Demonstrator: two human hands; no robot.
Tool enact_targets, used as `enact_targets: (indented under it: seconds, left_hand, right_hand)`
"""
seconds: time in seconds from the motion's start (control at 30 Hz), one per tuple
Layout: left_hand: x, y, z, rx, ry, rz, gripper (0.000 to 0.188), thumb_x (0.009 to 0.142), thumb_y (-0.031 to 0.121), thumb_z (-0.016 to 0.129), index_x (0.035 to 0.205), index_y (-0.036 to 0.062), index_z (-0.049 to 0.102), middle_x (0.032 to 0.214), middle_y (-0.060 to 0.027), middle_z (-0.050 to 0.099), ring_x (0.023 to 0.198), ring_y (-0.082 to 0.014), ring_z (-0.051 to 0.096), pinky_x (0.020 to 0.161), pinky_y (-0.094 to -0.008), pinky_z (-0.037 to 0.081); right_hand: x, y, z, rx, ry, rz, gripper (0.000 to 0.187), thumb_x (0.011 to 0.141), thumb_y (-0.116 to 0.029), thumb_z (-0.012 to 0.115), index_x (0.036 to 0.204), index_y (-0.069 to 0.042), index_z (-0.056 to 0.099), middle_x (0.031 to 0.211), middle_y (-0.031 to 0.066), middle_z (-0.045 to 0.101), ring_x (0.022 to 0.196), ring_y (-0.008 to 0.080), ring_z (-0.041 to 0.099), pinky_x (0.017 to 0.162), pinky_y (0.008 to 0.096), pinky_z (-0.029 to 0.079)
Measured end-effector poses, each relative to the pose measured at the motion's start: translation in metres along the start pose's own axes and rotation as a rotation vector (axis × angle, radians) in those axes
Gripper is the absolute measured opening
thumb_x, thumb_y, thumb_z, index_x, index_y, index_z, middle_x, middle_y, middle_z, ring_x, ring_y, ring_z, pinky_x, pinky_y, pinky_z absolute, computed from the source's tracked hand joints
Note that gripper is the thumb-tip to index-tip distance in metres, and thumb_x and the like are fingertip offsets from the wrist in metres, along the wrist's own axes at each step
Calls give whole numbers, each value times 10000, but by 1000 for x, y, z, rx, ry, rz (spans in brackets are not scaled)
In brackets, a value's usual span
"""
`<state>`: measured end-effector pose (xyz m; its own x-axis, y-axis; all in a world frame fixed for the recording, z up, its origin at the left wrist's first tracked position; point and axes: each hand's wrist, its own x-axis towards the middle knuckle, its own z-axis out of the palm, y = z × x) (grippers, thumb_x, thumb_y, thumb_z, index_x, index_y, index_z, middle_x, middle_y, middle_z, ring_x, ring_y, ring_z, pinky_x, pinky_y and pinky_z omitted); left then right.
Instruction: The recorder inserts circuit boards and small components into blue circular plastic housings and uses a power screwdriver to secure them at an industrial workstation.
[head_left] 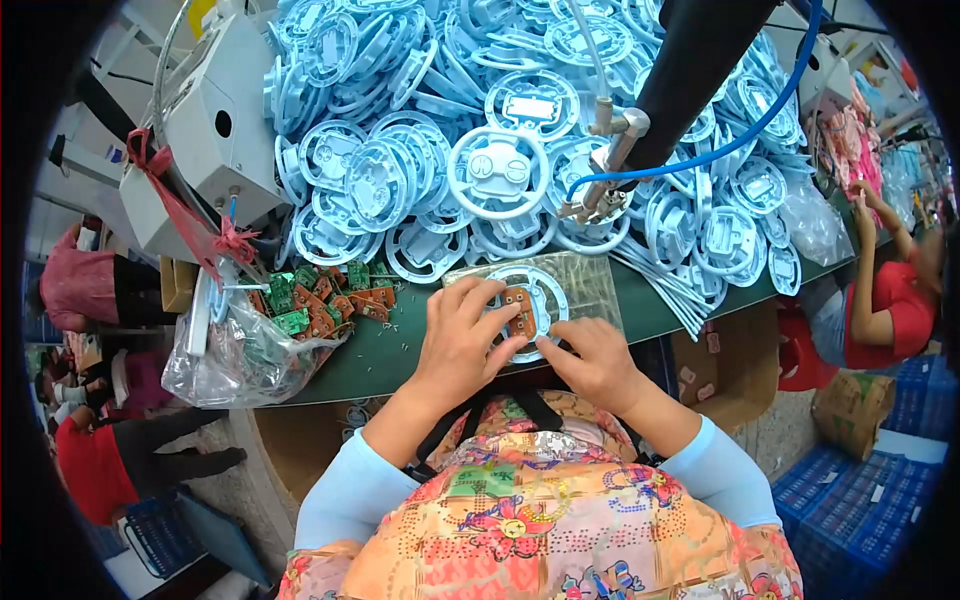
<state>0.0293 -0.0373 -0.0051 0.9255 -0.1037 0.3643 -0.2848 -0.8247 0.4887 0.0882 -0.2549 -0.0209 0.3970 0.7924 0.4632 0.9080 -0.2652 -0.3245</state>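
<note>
In front of me a light-blue plastic toy steering wheel part [553, 290] lies on a clear plastic-covered pad [592, 292] at the table's near edge. A small brown circuit board [519, 313] sits inside its ring. My left hand [462, 335] has its fingers and thumb around the board, across the ring's left side. With thumb and fingers closed, my right hand [598, 366] grips the ring's lower right rim. Its fingertips are partly hidden. Above the wheel part hangs a metal screwdriver fixture [612, 170] with a blue air hose [700, 168].
A big heap of light-blue wheel parts [400, 170] fills the far side of the green table [370, 358]. Green and brown circuit boards [320, 300] spill from a clear bag [240, 360] at left, near a white machine box [215, 120]. Thin white rods [665, 290] lie at right. Other people sit nearby.
</note>
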Motion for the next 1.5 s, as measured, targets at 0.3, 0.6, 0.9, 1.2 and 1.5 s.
enact_targets:
  seconds: [0.3, 0.6, 0.9, 1.2, 1.5]
  left_hand:
    - [-1, 7, -8, 62, -143, -50, 412, 736, 188, 795, 1107, 120, 630, 1400, -147, 479, 1346, -381, 371, 1039, -557, 289]
    - [-1, 4, -7, 21, -229, -73, 418, 765, 177, 781, 1133, 107, 597, 1494, -160, 395, 1399, -354, 346, 1074, -603, 258]
    - [7, 11, -17, 34, -275, -69, 571, 674, 296, 862, 1127, 87, 584, 1495, -176, 389, 1384, -362, 371, 1063, -613, 268]
    - [4, 5, -2, -47, -142, -27, 694, 548, 348, 920, 1077, 50, 583, 1435, -300, 391, 1320, -447, 418, 1051, -532, 359]
    - [-15, -6, 10, -179, 78, -66, 679, 558, 322, 918, 1083, 52, 582, 1425, -295, 414, 1282, -474, 456, 1031, -498, 415]
  right_hand:
    - [-3, 12, -24, -30, 97, 199, 302, 760, -72, 713, 1047, -33, 628, 1014, 129, 606, 771, 282, 613, 652, 381, 498]
    - [-22, 65, -24, -652, -115, 422, 176, 749, -64, 614, 920, -25, 599, 818, 82, 531, 679, 229, 603, 572, 325, 492]
    - [-34, 71, -37, -529, -133, 548, 80, 683, -41, 637, 677, -55, 559, 767, 105, 574, 681, 280, 612, 571, 390, 526]
    - [-34, 50, -54, -303, -42, 538, 129, 674, -15, 663, 711, -49, 544, 737, 108, 552, 664, 323, 593, 554, 411, 501]
    - [-1, 42, -30, -162, -113, 365, 160, 700, -26, 672, 755, -52, 524, 722, 104, 524, 642, 302, 587, 545, 401, 477]
